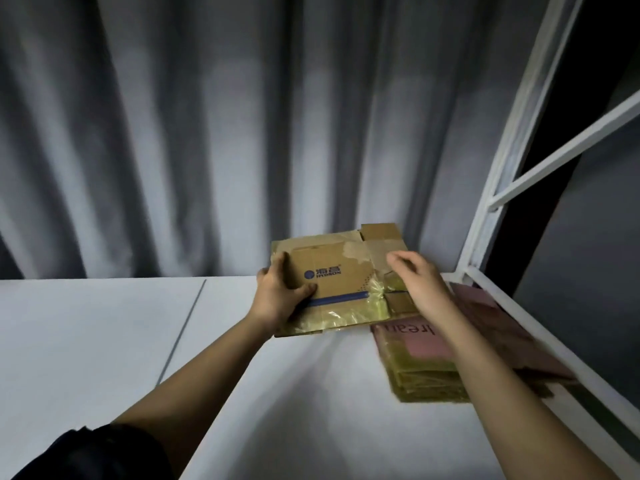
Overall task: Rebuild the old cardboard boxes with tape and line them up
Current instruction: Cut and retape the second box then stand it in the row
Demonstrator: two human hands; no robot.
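Note:
A flattened brown cardboard box (341,282) with a blue logo, a blue stripe and old yellowish tape is held up above the white table (104,341). My left hand (277,292) grips its left edge, thumb on the printed face. My right hand (417,282) is at the box's right side with its fingers curled over the taped flaps; whether it grips them is unclear. Under my right forearm a pink flattened box (426,341) with dark lettering lies on the table, on top of other flat cardboard with yellowish tape (429,386).
A grey curtain (207,133) hangs behind the table. A white metal frame (512,140) stands at the right, with its lower rail running along the table's right side. A seam (183,330) runs across the table top on the left.

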